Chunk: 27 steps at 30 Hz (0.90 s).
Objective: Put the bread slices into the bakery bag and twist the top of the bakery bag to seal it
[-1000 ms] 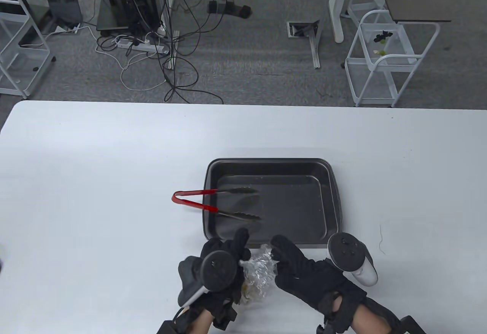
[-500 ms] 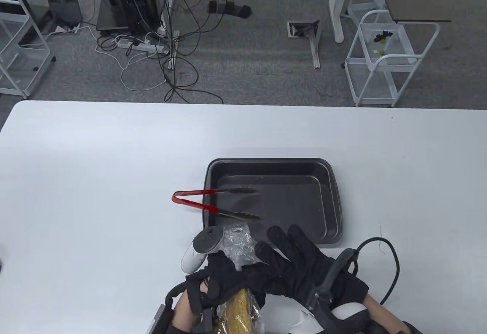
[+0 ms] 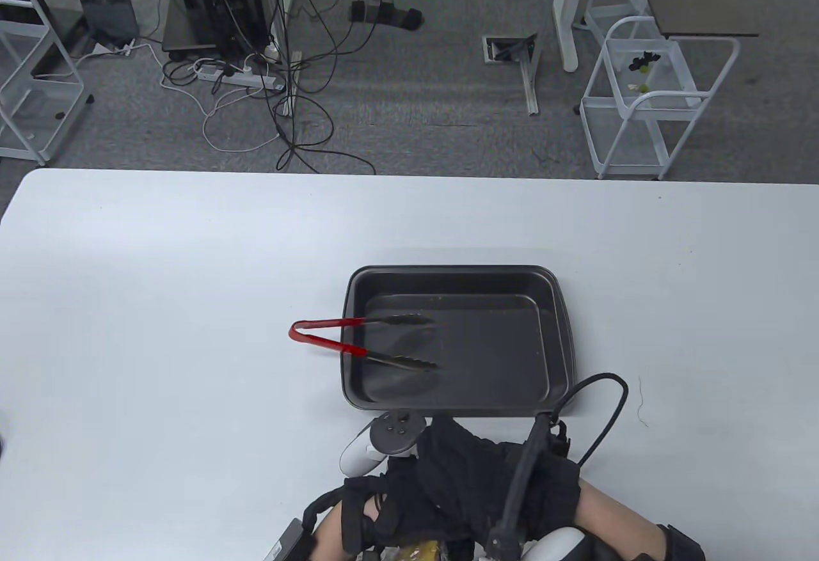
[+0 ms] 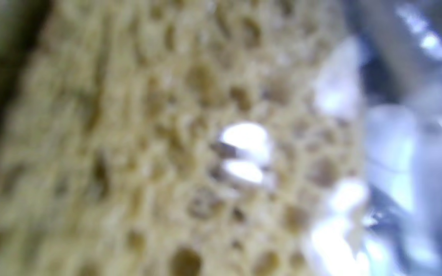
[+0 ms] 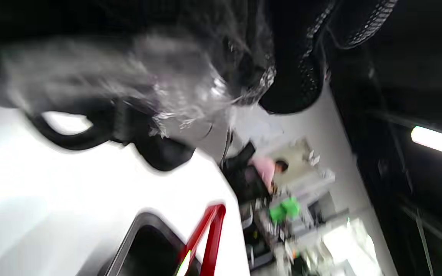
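Note:
Both gloved hands are bunched together at the table's near edge. My left hand point(image 3: 393, 490) lies partly under my right hand point(image 3: 492, 465), and both curl round the clear bakery bag, which they hide in the table view. A corner of a bread slice point(image 3: 419, 549) peeks out below them. The left wrist view is filled by a porous bread slice point(image 4: 167, 153) behind shiny plastic point(image 4: 397, 153). In the right wrist view the bag's crumpled top point(image 5: 190, 92) is gathered beside my black fingers point(image 5: 294, 76).
A dark baking tray point(image 3: 553, 305) holds no bread, just beyond the hands. Red-handled tongs point(image 3: 358, 337) rest over its left rim, tips inside. A black cable point(image 3: 601, 395) loops from my right wrist over the tray's near right corner.
Both hands drew back toward the near edge and turned over each other. The bag's crumpled top, visible before between them, is now covered by the gloves. The trackers changed orientation.

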{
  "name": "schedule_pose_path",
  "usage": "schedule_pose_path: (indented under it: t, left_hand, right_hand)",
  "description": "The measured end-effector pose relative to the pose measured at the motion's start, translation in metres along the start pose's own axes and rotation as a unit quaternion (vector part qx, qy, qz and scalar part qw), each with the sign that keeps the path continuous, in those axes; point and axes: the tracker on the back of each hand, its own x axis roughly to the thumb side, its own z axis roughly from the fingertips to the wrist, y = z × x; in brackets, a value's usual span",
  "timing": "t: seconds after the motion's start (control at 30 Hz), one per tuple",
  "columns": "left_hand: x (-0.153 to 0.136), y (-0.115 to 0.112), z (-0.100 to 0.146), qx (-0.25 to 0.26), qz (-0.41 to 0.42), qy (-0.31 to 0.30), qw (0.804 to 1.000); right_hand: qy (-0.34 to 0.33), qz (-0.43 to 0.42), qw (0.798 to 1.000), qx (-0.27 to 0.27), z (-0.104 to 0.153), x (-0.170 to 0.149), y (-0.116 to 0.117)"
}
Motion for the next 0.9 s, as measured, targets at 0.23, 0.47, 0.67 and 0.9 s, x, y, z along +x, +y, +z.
schedule_pose_path:
  t: [0.23,0.47,0.67,0.9]
  left_hand:
    - [0.042,0.005,0.031,0.274,-0.338,0.102,0.895]
    - [0.062,-0.02,0.033,0.413,-0.574,0.13,0.695]
    - [0.064,-0.033,0.027,0.473,-0.657,0.145,0.569]
    - [0.072,-0.045,0.03,0.546,-0.685,0.124,0.466]
  right_hand:
    - [0.143,-0.207,0.959,0.13,0.011,-0.019,0.024]
    - [0.259,-0.483,0.817,0.177,0.017,-0.035,0.048]
    - [0.333,-0.693,0.623,0.143,0.03,-0.033,0.07]
    - [0.291,-0.921,0.256,0.031,0.04,0.009,0.105]
